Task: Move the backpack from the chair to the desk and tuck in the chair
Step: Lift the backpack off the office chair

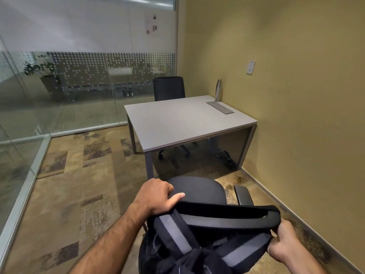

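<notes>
A black office chair stands in front of me, pulled back from the grey desk, its seat facing the desk. A black backpack with grey-padded straps hangs against the near side of the curved backrest, straps toward me. My left hand is closed over the backrest's left end, thumb on its top rim. My right hand grips the backpack's right edge just under the backrest's right end. The backpack's lower part is cut off by the frame.
A steel bottle and a flat metal cable hatch are at the desk's far right, by the yellow wall. A second black chair stands behind the desk. Glass walls bound the left side; carpet lies between.
</notes>
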Demonstrator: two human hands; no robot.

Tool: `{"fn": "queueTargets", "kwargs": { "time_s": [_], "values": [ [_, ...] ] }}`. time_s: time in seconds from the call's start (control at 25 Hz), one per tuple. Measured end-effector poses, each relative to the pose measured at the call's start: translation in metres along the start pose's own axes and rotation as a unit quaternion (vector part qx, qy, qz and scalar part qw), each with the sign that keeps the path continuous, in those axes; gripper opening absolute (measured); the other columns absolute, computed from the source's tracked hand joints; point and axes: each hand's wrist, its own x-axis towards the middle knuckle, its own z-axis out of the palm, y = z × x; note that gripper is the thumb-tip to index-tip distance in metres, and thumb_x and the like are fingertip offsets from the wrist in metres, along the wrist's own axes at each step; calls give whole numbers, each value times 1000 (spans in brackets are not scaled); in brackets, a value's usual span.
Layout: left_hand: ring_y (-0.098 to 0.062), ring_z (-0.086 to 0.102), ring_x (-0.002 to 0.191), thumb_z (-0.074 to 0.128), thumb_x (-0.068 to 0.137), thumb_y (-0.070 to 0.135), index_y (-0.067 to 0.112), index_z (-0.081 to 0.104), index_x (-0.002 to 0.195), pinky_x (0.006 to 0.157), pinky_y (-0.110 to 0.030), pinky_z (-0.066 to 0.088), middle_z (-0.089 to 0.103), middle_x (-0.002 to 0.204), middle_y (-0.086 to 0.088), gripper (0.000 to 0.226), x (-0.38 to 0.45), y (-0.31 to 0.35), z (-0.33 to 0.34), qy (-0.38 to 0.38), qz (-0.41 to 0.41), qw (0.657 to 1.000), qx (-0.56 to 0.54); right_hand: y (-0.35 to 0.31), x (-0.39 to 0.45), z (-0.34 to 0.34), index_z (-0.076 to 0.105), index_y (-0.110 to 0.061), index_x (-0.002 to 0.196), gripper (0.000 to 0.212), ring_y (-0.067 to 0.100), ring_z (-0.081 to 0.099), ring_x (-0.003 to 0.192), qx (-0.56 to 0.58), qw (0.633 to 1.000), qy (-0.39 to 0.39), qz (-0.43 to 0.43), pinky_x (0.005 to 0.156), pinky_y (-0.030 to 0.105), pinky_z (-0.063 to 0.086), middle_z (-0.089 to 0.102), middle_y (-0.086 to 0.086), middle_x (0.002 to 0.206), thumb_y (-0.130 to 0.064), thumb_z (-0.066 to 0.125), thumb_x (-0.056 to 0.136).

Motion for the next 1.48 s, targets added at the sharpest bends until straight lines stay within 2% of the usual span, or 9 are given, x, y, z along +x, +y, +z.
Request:
{"fn": "queueTargets", "kwargs": {
  "time_s": [0.16, 0.52, 0.72, 0.88, 0.96, 1.04, 1.12, 1.28, 1.48],
  "values": [
    [-23, 53, 61, 31, 93, 73, 14, 53, 58, 71, -38, 37, 57, 55, 0, 72, -15, -2, 2, 28, 0, 997, 68, 5, -1, 2, 50, -16, 77, 22, 34, 56, 78, -3, 1000, 11, -25, 64, 47, 46, 57, 10, 86, -16, 42, 97],
    [-25, 52, 61, 29, 90, 70, 21, 42, 55, 70, -39, 31, 57, 56, -2, 62, -31, 1, 0, 51, 17, 994, 94, 9, -7, 0, 53, -14, 78, 22, 34, 59, 78, -11, 1000, 1, -21, 69, 45, 49, 58, 12, 87, -24, 47, 97],
    [-21, 40, 53, 41, 92, 62, 22, 41, 53, 67, -37, 26, 56, 50, 0, 56, -49, 0, -1, 55, 24, 991, 120, 15, -7, -2, 56, -12, 85, 22, 34, 61, 83, -29, 999, 6, -15, 94, 49, 48, 61, 14, 96, -27, 44, 96],
    [-19, 48, 48, 52, 90, 56, 21, 51, 50, 61, -34, 31, 52, 45, 4, 53, -75, 8, 7, 74, 54, 990, 110, 25, -11, -6, 57, -10, 93, 16, 35, 66, 79, -54, 998, -5, -8, 103, 49, 48, 68, 17, 94, -21, 46, 98],
    [-20, 47, 48, 58, 89, 55, 21, 50, 51, 59, -35, 36, 51, 46, 2, 52, -89, 18, 20, 69, 94, 988, 97, 31, -14, -11, 61, -6, 94, 17, 35, 73, 58, -87, 996, -29, 11, 90, 46, 55, 74, 18, 74, -17, 50, 100],
    [-20, 45, 47, 63, 88, 52, 21, 47, 51, 57, -34, 38, 49, 45, 2, 51, -99, 30, 32, 47, 138, 986, 86, 36, -15, -16, 63, 0, 89, 22, 33, 70, 43, -132, 990, -45, 25, 57, 40, 63, 73, 19, 60, -8, 47, 101],
    [-19, 44, 45, 64, 86, 51, 22, 46, 51, 55, -32, 38, 49, 45, 4, 48, -102, 42, 42, 22, 180, 980, 77, 38, -14, -23, 68, 7, 85, 26, 33, 70, 42, -170, 983, -60, 33, 35, 39, 56, 73, 21, 59, 1, 48, 100],
    [-20, 52, 46, 61, 83, 51, 21, 43, 52, 56, -28, 41, 54, 46, 2, 47, -96, 67, 57, -28, 218, 974, 47, 28, -12, -41, 77, 10, 66, 36, 31, 69, 41, -216, 974, -59, 25, 33, 37, 55, 73, 21, 61, 5, 56, 95],
    [-33, 59, 65, 46, 90, 52, 19, 40, 60, 78, -36, 41, 65, 64, -8, 45, -71, 117, 82, -101, 222, 969, -29, 9, -6, -59, 76, 11, 66, 34, 29, 64, 34, -294, 956, -14, 10, 32, 31, 53, 71, 22, 58, 8, 55, 93]
  ]
}}
